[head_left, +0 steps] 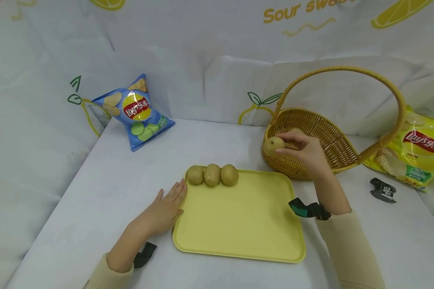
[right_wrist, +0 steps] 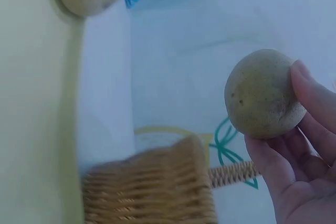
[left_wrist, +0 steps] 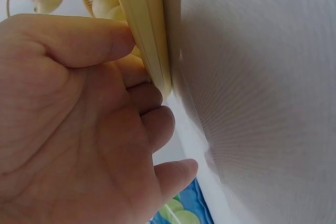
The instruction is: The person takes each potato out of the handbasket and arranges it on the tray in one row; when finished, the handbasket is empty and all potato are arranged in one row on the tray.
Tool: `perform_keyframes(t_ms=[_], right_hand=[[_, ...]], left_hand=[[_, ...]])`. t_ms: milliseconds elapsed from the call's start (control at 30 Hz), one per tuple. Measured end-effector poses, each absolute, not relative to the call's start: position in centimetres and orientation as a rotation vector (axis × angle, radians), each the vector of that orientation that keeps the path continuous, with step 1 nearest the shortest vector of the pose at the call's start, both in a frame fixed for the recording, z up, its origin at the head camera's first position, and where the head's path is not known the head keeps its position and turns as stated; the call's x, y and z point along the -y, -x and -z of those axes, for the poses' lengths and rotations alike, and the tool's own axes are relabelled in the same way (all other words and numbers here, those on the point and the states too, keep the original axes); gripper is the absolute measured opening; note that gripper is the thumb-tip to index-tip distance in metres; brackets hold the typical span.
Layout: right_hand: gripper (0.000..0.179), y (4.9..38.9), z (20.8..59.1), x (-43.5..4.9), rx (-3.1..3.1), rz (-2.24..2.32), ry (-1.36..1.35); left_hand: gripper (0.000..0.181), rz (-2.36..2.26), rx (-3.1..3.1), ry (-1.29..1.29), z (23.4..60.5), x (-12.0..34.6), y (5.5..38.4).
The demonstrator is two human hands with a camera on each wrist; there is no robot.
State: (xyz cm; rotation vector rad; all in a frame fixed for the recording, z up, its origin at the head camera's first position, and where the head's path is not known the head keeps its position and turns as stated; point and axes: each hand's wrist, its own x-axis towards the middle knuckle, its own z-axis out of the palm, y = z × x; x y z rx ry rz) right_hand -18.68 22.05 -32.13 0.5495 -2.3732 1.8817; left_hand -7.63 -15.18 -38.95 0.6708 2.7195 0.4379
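Observation:
My right hand [head_left: 307,154] pinches a round potato [head_left: 273,146] between thumb and fingertips, held up in front of the basket's left side. The wicker basket [head_left: 320,130] has a tall arched handle, and part of another potato [head_left: 295,130] shows inside it behind my fingers. On the yellow tray [head_left: 238,216], three potatoes [head_left: 212,175] sit side by side along the far left edge. My left hand [head_left: 164,208] lies against the tray's left rim, fingers extended; in the left wrist view its thumb and fingertips touch the tray's edge [left_wrist: 142,24].
A blue chip bag [head_left: 137,110] leans at the back left. Behind the basket's right side stands a yellow chip bag [head_left: 416,148], with a small black object [head_left: 383,190] lying before it. White printed cloth [head_left: 202,60] hangs behind the white table [head_left: 94,192].

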Motion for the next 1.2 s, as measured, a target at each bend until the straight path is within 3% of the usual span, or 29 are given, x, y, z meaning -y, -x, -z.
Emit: perform_keyframes(t_ms=[333,633,1200], right_hand=[[0.036,16.9,35.4,-19.4,2.607,-1.777,-0.687],[0.034,17.0,37.6,-18.4,2.806,-1.670,-0.641],[0.039,17.5,38.3,-18.0,2.904,-1.715,-0.599]], left_hand=[[0.059,-0.434,-2.717,-0.667,38.8,15.1,7.7],[0.059,-0.453,-2.711,-0.657,38.7,15.1,7.6],[0.060,-0.457,-2.709,-0.655,38.8,15.2,7.7]])
